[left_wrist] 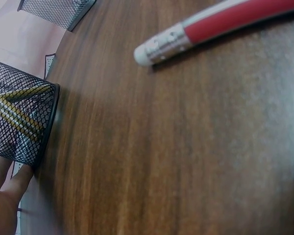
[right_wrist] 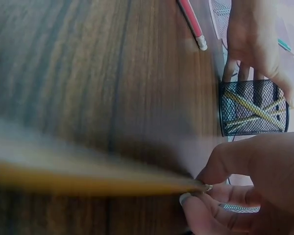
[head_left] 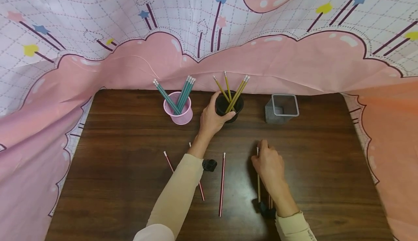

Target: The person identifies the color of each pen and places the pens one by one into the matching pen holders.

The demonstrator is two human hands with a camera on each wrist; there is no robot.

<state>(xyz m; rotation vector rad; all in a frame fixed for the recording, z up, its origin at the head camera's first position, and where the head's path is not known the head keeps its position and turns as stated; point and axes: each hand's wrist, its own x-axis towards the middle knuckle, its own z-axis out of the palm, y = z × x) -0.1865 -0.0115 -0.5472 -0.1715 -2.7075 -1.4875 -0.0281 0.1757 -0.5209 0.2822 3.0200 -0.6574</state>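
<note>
My left hand (head_left: 211, 119) holds the black mesh pencil cup (head_left: 230, 117), its thumb and fingers spread round the sides. Several yellow pencils (head_left: 240, 93) lean inside that cup. On the right, my right hand (head_left: 270, 163) pinches a yellow pencil (head_left: 259, 188) near its eraser end; in the right wrist view this pencil (right_wrist: 103, 183) is blurred, with thumb and fingertip at its metal band. Part of another pencil (head_left: 270, 201) shows beside my right wrist, mostly hidden. A red pencil (head_left: 222, 186) lies on the table between my arms.
A pink mesh cup (head_left: 183, 119) with several teal pencils (head_left: 186, 94) stands at the back left. The grey square mesh holder (head_left: 272, 115) is at the back right. More red pencils (head_left: 168, 160) lie partly under my left arm on the brown wooden table (head_left: 124, 175). Patterned cloth (head_left: 277, 63) hangs behind.
</note>
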